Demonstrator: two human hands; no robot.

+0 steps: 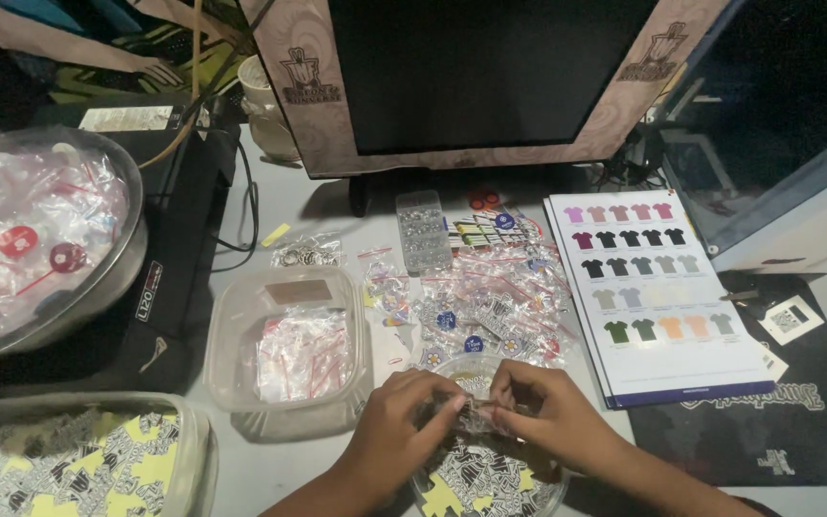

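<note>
My left hand [396,421] and my right hand [540,410] meet at the bottom centre and pinch a small clear plastic bag [473,412] between their fingertips. What lies inside the bag is too small to tell. Below the hands sits a round clear dish [452,483] holding black, white and yellow stickers. Just beyond the hands lies a heap of small clear bags with red strips and round badges [490,306].
A clear square tub [284,349] of empty bags stands left of my hands. A large metal bowl [98,278] of bagged items and a sticker tub [78,464] are further left. A shirt colour chart [658,297] lies right. A monitor [490,77] stands behind. Another person's hand [157,69] rests top left.
</note>
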